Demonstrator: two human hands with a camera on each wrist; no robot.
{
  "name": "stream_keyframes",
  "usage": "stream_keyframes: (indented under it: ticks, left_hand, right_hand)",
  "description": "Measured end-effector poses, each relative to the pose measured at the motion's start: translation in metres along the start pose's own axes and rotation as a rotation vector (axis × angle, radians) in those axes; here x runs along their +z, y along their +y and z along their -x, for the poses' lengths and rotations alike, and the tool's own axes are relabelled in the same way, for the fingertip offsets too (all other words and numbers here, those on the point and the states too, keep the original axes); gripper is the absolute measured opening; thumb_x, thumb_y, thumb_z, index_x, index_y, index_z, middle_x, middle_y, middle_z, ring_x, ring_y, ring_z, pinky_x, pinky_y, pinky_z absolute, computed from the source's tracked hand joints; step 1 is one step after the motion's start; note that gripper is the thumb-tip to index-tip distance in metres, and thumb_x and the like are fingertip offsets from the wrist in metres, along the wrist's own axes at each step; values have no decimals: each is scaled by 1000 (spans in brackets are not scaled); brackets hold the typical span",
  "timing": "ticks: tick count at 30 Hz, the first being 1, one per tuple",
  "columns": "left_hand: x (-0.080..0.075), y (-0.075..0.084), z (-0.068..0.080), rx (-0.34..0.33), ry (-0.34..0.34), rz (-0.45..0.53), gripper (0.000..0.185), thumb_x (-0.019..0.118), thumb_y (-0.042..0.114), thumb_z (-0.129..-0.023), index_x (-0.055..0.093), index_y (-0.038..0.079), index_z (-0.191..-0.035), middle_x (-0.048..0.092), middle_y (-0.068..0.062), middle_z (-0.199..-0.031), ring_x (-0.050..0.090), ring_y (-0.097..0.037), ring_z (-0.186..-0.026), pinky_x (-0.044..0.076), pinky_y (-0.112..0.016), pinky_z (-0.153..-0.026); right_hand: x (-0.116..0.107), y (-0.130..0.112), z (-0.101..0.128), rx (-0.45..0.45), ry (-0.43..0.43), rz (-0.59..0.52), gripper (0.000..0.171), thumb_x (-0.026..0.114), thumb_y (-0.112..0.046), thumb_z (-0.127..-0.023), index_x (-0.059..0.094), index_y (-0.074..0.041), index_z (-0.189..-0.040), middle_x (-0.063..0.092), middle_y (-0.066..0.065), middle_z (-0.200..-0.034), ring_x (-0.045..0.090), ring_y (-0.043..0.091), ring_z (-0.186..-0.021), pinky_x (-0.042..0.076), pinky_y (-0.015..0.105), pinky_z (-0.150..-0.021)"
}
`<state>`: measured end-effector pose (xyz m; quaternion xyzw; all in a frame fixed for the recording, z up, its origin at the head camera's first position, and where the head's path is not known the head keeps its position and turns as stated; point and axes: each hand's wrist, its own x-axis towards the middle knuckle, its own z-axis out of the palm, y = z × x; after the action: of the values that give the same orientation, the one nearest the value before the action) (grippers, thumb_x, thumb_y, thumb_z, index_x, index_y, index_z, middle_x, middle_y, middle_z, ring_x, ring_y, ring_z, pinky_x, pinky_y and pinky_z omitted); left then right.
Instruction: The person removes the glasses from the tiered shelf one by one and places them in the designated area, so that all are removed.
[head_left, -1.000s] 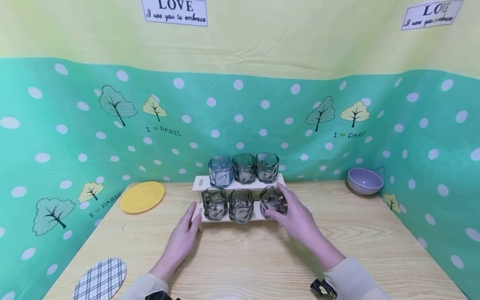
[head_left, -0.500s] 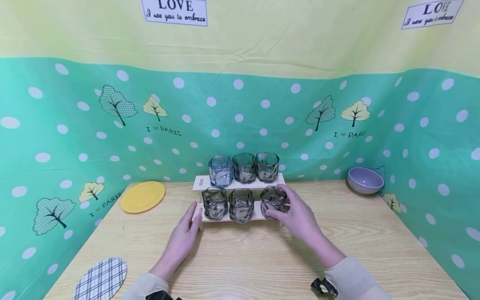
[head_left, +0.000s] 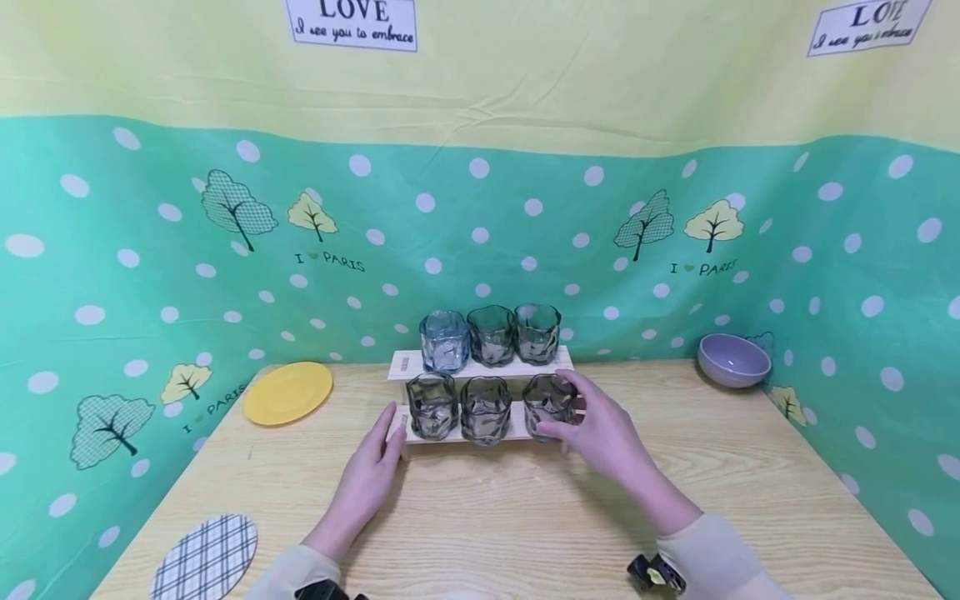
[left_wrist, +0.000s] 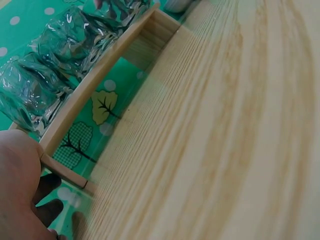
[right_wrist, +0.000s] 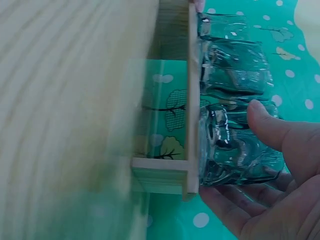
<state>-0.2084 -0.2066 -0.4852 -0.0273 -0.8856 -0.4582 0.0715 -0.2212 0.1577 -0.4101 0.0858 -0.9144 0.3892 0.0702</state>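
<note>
Hands (head_left: pixel 600 429) at rack (head_left: pixel 457 433) on wooden table (head_left: pixel 525 517)

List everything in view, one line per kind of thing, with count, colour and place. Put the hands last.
Glasses: six; five smoky grey, one blue at upper left; three per tier of the rack.
Wooden rack: one, pale wood, two tiers, table centre.
Plate: one, yellow, far left.
Bowl: one, lilac, far right.
Checked mat: one, near left.
Table: one, light wood.
Left hand: rests against the rack's left end.
Right hand: grips the lower right glass.
</note>
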Motion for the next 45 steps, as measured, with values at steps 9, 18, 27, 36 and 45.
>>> stream_keyframes:
  ticks: [9, 18, 27, 36, 45]
  left_hand:
    - [0, 4, -1, 4, 2, -10, 64, 43, 39, -122, 28, 10, -176, 32, -20, -176, 31, -42, -162, 25, -58, -132]
    - [-1, 4, -2, 3, 8, -21, 63, 43, 38, -122, 28, 10, -176, 33, -22, -175, 32, -43, -161, 26, -59, -131]
    - [-2, 3, 0, 4, 14, -19, 63, 44, 38, -121, 29, 10, -176, 35, -24, -174, 34, -45, -160, 27, -60, -130]
    - [-1, 1, 0, 8, 17, -16, 63, 45, 37, -121, 29, 10, -176, 37, -26, -172, 36, -46, -159, 29, -61, -129]
    - [0, 0, 2, 5, 21, -27, 63, 46, 37, -121, 30, 10, -175, 39, -28, -171, 37, -47, -157, 29, -63, -129]
  right_hand:
    - [-28, -8, 1, 23, -26, 22, 99, 93, -46, -89, 42, -18, -170, 53, 22, -163, 54, 52, -142, 42, 74, -116]
    - [-54, -7, -1, 18, -7, 61, 98, 91, -49, -91, 42, -19, -170, 49, 28, -164, 52, 58, -142, 43, 78, -112]
    - [-71, -3, -4, 40, 28, 70, 102, 90, -55, -91, 39, -17, -171, 50, 32, -161, 53, 59, -140, 45, 78, -109]
    - [-77, 5, -9, 80, 35, 73, 105, 88, -55, -93, 33, -17, -174, 43, 36, -165, 51, 63, -139, 48, 77, -105]
    - [-78, 22, -22, 138, 75, 23, 110, 89, -52, -92, 28, -17, -176, 33, 34, -171, 44, 64, -144, 44, 78, -110]
